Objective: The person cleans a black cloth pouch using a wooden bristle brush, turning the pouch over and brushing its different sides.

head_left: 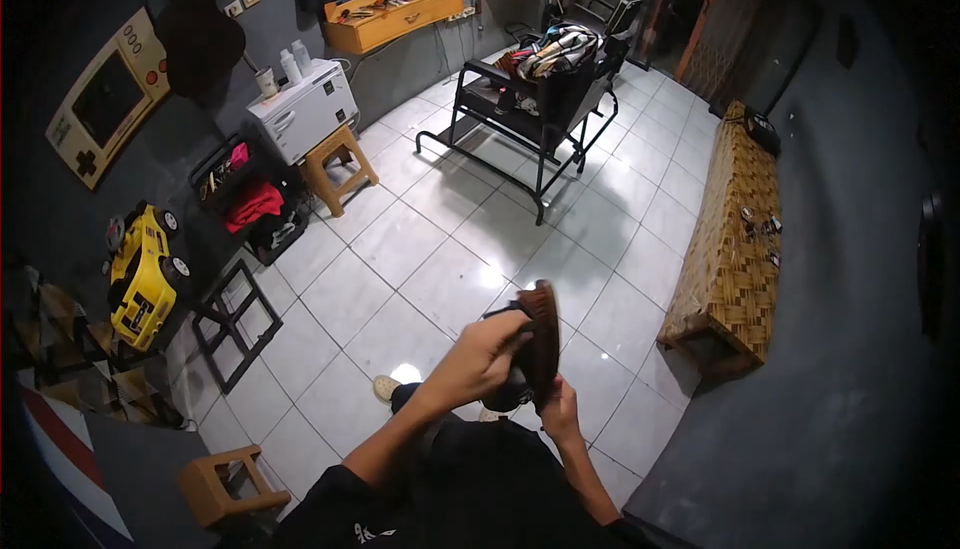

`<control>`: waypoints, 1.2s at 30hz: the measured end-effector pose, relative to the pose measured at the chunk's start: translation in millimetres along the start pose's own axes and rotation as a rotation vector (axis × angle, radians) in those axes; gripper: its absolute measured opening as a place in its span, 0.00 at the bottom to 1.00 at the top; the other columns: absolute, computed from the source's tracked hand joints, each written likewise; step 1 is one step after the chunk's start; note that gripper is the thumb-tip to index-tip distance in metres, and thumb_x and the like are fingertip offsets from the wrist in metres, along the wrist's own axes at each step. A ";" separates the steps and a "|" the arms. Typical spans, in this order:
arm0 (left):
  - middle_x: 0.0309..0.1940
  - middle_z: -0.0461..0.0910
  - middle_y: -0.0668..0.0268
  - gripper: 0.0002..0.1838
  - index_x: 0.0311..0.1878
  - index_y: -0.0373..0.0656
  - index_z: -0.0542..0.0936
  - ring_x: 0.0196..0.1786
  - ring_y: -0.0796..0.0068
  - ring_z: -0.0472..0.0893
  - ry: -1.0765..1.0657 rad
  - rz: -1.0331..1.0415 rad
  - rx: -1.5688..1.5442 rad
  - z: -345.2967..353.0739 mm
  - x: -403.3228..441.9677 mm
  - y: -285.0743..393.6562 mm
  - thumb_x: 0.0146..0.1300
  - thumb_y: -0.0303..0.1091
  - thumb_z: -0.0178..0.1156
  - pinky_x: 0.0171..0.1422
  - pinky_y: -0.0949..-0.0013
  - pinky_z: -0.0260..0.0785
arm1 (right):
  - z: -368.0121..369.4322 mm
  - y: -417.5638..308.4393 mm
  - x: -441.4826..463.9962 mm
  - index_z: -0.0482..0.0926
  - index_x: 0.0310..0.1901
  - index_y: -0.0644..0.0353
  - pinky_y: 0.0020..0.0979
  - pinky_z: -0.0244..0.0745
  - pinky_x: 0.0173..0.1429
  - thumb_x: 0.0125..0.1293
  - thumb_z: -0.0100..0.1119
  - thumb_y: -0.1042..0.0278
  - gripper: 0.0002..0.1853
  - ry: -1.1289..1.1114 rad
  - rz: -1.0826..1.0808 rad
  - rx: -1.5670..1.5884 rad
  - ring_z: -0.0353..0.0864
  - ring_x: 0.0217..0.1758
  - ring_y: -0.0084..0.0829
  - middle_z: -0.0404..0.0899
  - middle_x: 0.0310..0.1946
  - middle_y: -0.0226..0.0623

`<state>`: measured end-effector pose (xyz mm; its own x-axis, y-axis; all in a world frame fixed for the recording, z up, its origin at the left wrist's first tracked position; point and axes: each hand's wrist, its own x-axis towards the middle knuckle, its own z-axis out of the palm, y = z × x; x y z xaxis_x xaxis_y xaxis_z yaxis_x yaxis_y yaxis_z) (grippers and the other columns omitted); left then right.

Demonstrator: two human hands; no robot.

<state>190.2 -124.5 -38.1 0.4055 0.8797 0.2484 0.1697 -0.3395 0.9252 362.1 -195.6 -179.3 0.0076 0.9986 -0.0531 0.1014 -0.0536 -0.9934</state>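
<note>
- Your two hands meet in front of your body, with one brown-bristled brush (543, 339) upright between them.
- Your right hand (561, 410) is closed around the brush's lower end.
- Your left hand (490, 354) has its fingers curled at the bristle side; you cannot tell whether they grip anything.
- One dark object (513, 390) sits just below your left hand, too shadowed to identify.
- Two light shoes (385, 387) show partly, below and left of your left hand.
- Well ahead of both hands stands one black chair (520, 114), a cloth bundle (562, 52) on it.
- Far left of your left hand are one yellow toy car (145, 277) and two wooden stools (338, 169).
- Beyond that hand, two bottles (295, 61) and one cup (266, 82) top a white cabinet (303, 111).
- Right of your right hand is one woven-covered bench (725, 259).
</note>
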 end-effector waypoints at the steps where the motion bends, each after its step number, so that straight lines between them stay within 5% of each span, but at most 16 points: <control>1: 0.26 0.71 0.62 0.06 0.40 0.33 0.71 0.31 0.77 0.71 -0.014 0.008 0.046 -7.5 1.6 5.0 0.61 0.20 0.46 0.37 0.72 0.66 | -0.7 21.7 2.2 0.73 0.46 0.66 0.35 0.65 0.31 0.69 0.32 0.39 0.33 -0.015 0.098 -0.152 0.73 0.27 0.36 0.75 0.23 0.42; 3: 0.26 0.71 0.61 0.05 0.39 0.33 0.71 0.30 0.75 0.71 0.020 0.007 0.015 -19.0 2.4 15.1 0.60 0.19 0.48 0.36 0.73 0.65 | -5.2 85.5 7.1 0.74 0.45 0.66 0.40 0.68 0.36 0.70 0.35 0.42 0.30 -0.044 0.300 -0.456 0.77 0.33 0.49 0.78 0.29 0.52; 4: 0.27 0.71 0.61 0.05 0.38 0.33 0.72 0.30 0.74 0.71 0.045 0.021 -0.014 -19.3 4.1 23.9 0.59 0.18 0.49 0.36 0.74 0.65 | -7.1 113.4 2.3 0.74 0.44 0.65 0.43 0.69 0.46 0.70 0.35 0.46 0.27 -0.119 0.313 -0.477 0.74 0.44 0.57 0.76 0.38 0.59; 6: 0.27 0.72 0.61 0.06 0.38 0.32 0.72 0.30 0.73 0.71 0.082 0.050 -0.004 -20.1 3.6 32.9 0.58 0.17 0.49 0.36 0.74 0.65 | -14.6 181.6 -8.0 0.76 0.44 0.66 0.44 0.69 0.52 0.69 0.29 0.43 0.32 -0.381 0.353 -0.797 0.74 0.48 0.54 0.76 0.40 0.59; 8: 0.27 0.73 0.60 0.06 0.37 0.32 0.72 0.30 0.72 0.72 0.105 0.084 0.080 -23.4 3.1 33.9 0.57 0.16 0.50 0.35 0.74 0.66 | -19.0 225.6 -18.2 0.77 0.44 0.68 0.45 0.68 0.52 0.68 0.31 0.43 0.33 -0.571 0.637 -1.008 0.75 0.48 0.55 0.77 0.39 0.59; 11: 0.28 0.77 0.58 0.06 0.37 0.31 0.75 0.30 0.73 0.77 0.203 0.130 0.095 -30.2 -1.1 31.3 0.56 0.20 0.57 0.36 0.74 0.68 | -18.2 242.4 -26.2 0.78 0.42 0.68 0.49 0.68 0.50 0.67 0.33 0.41 0.33 -0.509 0.572 -0.973 0.76 0.45 0.57 0.77 0.39 0.59; 13: 0.27 0.78 0.60 0.06 0.37 0.31 0.76 0.30 0.74 0.77 0.216 0.150 0.192 -38.9 -2.9 32.0 0.57 0.22 0.59 0.37 0.75 0.69 | -12.5 241.9 -17.9 0.78 0.30 0.67 0.39 0.73 0.35 0.66 0.39 0.41 0.32 -0.193 0.268 -0.675 0.78 0.26 0.44 0.78 0.24 0.50; 15: 0.26 0.78 0.60 0.05 0.36 0.31 0.77 0.29 0.76 0.77 0.257 0.093 0.117 -41.8 -6.6 32.1 0.58 0.23 0.59 0.34 0.75 0.68 | -3.9 137.2 6.4 0.77 0.35 0.64 0.28 0.66 0.20 0.67 0.42 0.43 0.27 -0.153 0.538 0.021 0.69 0.15 0.26 0.72 0.17 0.33; 17: 0.26 0.78 0.61 0.05 0.36 0.30 0.77 0.29 0.76 0.76 0.210 0.060 0.139 -46.9 -8.6 39.5 0.57 0.23 0.59 0.34 0.75 0.68 | -0.2 33.8 15.3 0.75 0.39 0.61 0.20 0.55 0.15 0.68 0.41 0.42 0.26 -0.218 0.346 0.390 0.61 0.12 0.15 0.66 0.15 0.24; 20: 0.28 0.78 0.58 0.06 0.37 0.33 0.77 0.27 0.69 0.78 0.210 0.126 0.200 -47.8 -9.4 41.3 0.54 0.21 0.60 0.34 0.73 0.69 | 4.3 -18.4 19.0 0.74 0.39 0.65 0.17 0.57 0.23 0.68 0.40 0.42 0.28 -0.334 0.002 0.468 0.65 0.21 0.14 0.72 0.23 0.27; 23: 0.27 0.78 0.58 0.07 0.36 0.34 0.77 0.27 0.69 0.78 0.262 0.183 0.167 -51.9 -13.4 47.8 0.53 0.19 0.60 0.33 0.73 0.68 | 8.8 -2.3 32.0 0.76 0.38 0.65 0.18 0.60 0.26 0.68 0.42 0.43 0.27 -0.379 0.074 0.286 0.67 0.24 0.15 0.73 0.24 0.25; 27: 0.25 0.76 0.60 0.09 0.35 0.32 0.77 0.27 0.72 0.76 0.435 0.364 0.071 -61.9 -22.2 45.3 0.48 0.13 0.58 0.33 0.76 0.66 | -0.4 143.2 33.6 0.79 0.35 0.65 0.39 0.71 0.35 0.65 0.47 0.43 0.27 -0.322 0.200 -0.556 0.79 0.31 0.42 0.81 0.32 0.43; 29: 0.25 0.76 0.60 0.12 0.35 0.32 0.77 0.28 0.73 0.76 0.459 0.396 0.104 -65.4 -24.3 43.2 0.46 0.10 0.54 0.33 0.76 0.66 | -12.7 183.5 5.6 0.80 0.36 0.65 0.47 0.72 0.43 0.63 0.47 0.42 0.28 -0.373 0.518 -0.944 0.78 0.41 0.52 0.79 0.37 0.53; 31: 0.26 0.77 0.60 0.13 0.35 0.32 0.77 0.29 0.73 0.76 0.448 0.412 0.112 -66.6 -24.6 44.7 0.45 0.09 0.52 0.33 0.76 0.67 | -25.9 249.1 -20.9 0.80 0.36 0.66 0.47 0.72 0.46 0.62 0.47 0.42 0.29 -0.515 0.568 -1.093 0.78 0.44 0.52 0.79 0.36 0.55; 34: 0.26 0.76 0.58 0.14 0.34 0.32 0.76 0.31 0.66 0.78 0.346 0.331 0.111 -57.9 -23.5 46.0 0.42 0.10 0.51 0.40 0.69 0.72 | -32.9 251.3 -23.1 0.80 0.35 0.66 0.48 0.72 0.46 0.62 0.47 0.42 0.28 -0.404 0.559 -1.038 0.78 0.44 0.51 0.79 0.35 0.55; 36: 0.26 0.76 0.59 0.14 0.33 0.33 0.76 0.32 0.62 0.79 0.296 0.399 0.179 -50.0 -16.9 43.0 0.40 0.11 0.54 0.50 0.60 0.73 | -32.4 210.3 3.8 0.80 0.30 0.64 0.39 0.73 0.31 0.62 0.50 0.43 0.27 -0.222 0.526 -0.638 0.80 0.27 0.42 0.81 0.26 0.45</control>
<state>145.7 -137.3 11.8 0.2037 0.7180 0.6655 0.2156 -0.6960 0.6849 415.7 -203.1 -385.1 0.0228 0.8171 -0.5761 0.6804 -0.4348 -0.5899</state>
